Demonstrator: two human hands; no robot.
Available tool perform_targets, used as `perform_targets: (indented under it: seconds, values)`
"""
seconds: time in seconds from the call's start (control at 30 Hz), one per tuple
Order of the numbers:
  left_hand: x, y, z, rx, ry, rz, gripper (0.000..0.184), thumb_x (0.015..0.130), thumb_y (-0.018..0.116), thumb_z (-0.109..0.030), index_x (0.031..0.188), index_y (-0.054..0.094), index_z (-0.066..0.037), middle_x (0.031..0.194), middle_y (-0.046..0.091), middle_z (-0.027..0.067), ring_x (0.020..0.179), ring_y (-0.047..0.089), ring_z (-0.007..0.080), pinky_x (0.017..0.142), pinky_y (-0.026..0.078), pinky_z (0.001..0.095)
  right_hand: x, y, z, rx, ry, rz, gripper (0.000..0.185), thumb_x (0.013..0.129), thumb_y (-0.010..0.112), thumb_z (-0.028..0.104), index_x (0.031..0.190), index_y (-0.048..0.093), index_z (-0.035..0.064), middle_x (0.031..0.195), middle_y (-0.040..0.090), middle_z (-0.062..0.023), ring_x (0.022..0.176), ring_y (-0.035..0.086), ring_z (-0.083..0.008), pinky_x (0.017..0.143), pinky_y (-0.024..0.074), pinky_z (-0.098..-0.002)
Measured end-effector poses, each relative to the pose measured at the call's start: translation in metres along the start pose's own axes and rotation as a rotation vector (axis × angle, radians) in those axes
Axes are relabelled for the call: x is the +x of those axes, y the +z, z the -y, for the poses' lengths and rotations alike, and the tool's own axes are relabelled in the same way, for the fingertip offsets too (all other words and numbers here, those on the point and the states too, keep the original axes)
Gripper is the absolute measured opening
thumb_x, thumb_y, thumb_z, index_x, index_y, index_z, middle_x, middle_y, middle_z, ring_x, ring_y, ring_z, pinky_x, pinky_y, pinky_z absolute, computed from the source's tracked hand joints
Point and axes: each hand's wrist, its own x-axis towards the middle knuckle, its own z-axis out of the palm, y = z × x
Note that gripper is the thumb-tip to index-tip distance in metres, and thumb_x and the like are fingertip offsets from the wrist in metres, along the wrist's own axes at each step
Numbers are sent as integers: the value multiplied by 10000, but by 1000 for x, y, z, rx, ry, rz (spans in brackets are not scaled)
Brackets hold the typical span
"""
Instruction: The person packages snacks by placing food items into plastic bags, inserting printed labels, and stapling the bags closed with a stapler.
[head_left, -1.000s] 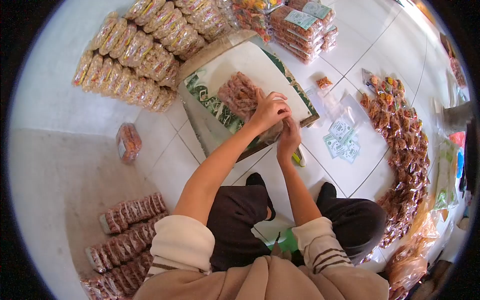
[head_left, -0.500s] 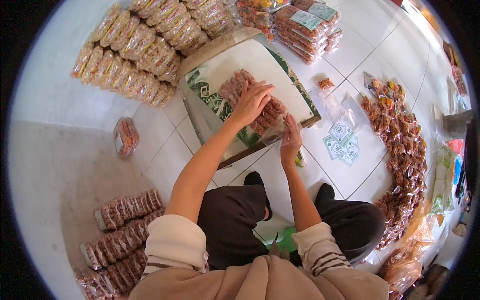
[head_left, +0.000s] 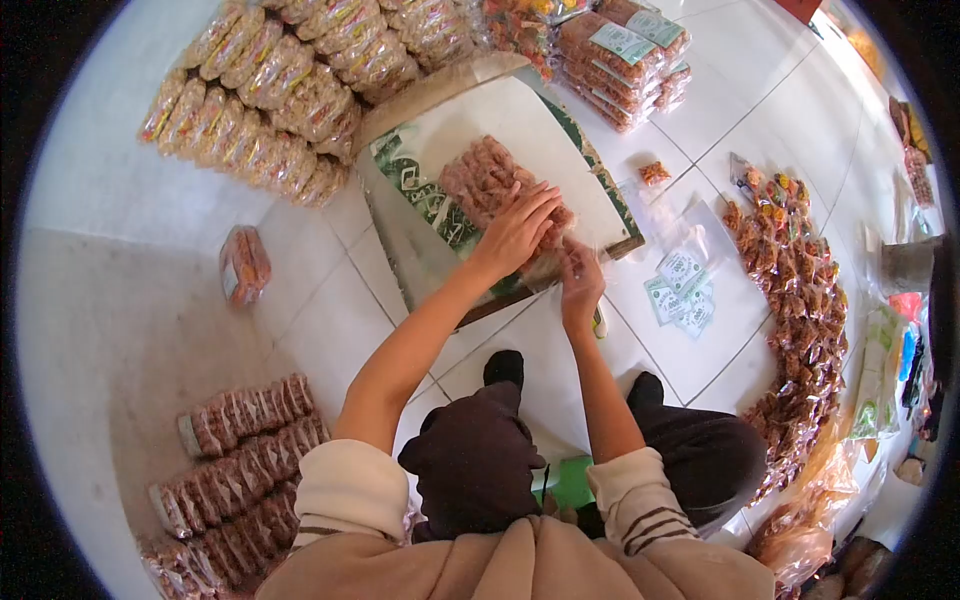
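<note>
A clear bag of reddish-brown snacks [head_left: 482, 180] lies slantwise on a white and green board-topped box [head_left: 540, 130]. My left hand [head_left: 517, 232] rests flat on the lower part of the bag, its fingers stretched out over the snacks. At the bag's near right end, by the box's front edge, my right hand [head_left: 580, 282] has its fingers pinched on the clear plastic. Printed blue-green labels [head_left: 682, 290] and clear empty bags [head_left: 708, 232] lie on the floor right of the box.
Stacked bags of pale snacks [head_left: 270, 110] stand at the back left. Labelled packs [head_left: 620, 60] are piled behind the box. A curved row of small packets [head_left: 795, 290] runs down the right. Rows of brown packs [head_left: 235, 475] lie at the lower left, with a single pack [head_left: 245, 265] above them.
My left hand has slid down the bag towards its near end. My right hand stays at that end, its fingers now more curled. My left knee has shifted.
</note>
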Motion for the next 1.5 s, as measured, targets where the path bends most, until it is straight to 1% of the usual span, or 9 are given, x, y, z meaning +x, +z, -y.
perform_targets:
  seconds: [0.1, 0.4, 0.47, 0.77, 0.9, 0.97, 1.3, 1.43, 1.5]
  values:
    - [-3, 1, -1, 98, 33, -23, 395, 863, 445, -161, 1232, 417, -23, 1305, 393, 80, 1246, 315, 231, 1048, 171, 446, 11, 5, 3, 36, -84, -60, 225, 803, 543, 22, 1023, 578, 44, 884, 576, -91, 780, 576, -168, 684, 463, -278]
    - [-3, 2, -3, 153, 82, -33, 426, 853, 455, -254, 1228, 424, -53, 1289, 415, 72, 1225, 341, 212, 1047, 151, 472, 16, 24, -6, 7, -95, -152, 122, 783, 583, 74, 888, 555, 18, 828, 556, -130, 713, 562, -249, 637, 454, -335]
    - [-4, 4, -4, 188, 48, -41, 433, 848, 461, -273, 1225, 428, -64, 1287, 418, 65, 1222, 345, 208, 1038, 144, 502, 17, 22, -8, -229, -282, -197, 109, 785, 567, 76, 874, 547, 16, 824, 545, -146, 720, 543, -299, 625, 433, -367]
    - [-7, 1, -3, 140, -144, -146, 470, 865, 438, -323, 1258, 394, -69, 1301, 404, 50, 1243, 317, 214, 1023, 59, 567, 11, 6, -5, 141, -30, -22, 176, 773, 586, 99, 929, 549, 26, 865, 550, -141, 803, 549, -300, 676, 444, -369]
    - [-24, 6, -2, 96, -302, -207, 483, 882, 415, -310, 1304, 343, -88, 1335, 362, 50, 1279, 254, 228, 1023, 37, 564, -1, -6, -22, 19, -35, 120, 230, 766, 597, 101, 980, 539, 38, 874, 572, -140, 807, 562, -302, 690, 452, -369]
    - [-26, 9, -3, 98, -311, -202, 482, 885, 418, -310, 1314, 336, -107, 1347, 344, 44, 1283, 244, 226, 1024, 36, 562, 1, 0, -23, -155, -194, 96, 185, 769, 604, 35, 950, 567, 27, 897, 609, -99, 702, 603, -180, 616, 464, -272]
    - [-33, -8, -2, -16, -299, -277, 395, 892, 425, -287, 1256, 415, -135, 1303, 369, 66, 1240, 298, 248, 1027, 81, 526, 6, 28, -9, -148, -117, 29, 155, 778, 607, 79, 913, 583, 9, 865, 616, -112, 735, 610, -222, 686, 471, -293]
    - [-68, 38, -30, -478, -895, -777, 422, 900, 435, -240, 1279, 349, -75, 1247, 374, 175, 1182, 332, 320, 1009, 197, 421, -8, 10, -15, -34, -36, 143, 231, 750, 632, 59, 967, 569, 12, 905, 611, -117, 797, 604, -230, 708, 474, -305]
    - [-76, 47, -49, -572, -953, -682, 479, 909, 403, -313, 1298, 308, -50, 1279, 335, 183, 1206, 305, 319, 1015, 204, 402, -10, 11, -10, 2, 1, 228, 292, 731, 647, 51, 1006, 555, 17, 933, 604, -130, 833, 600, -248, 718, 472, -324]
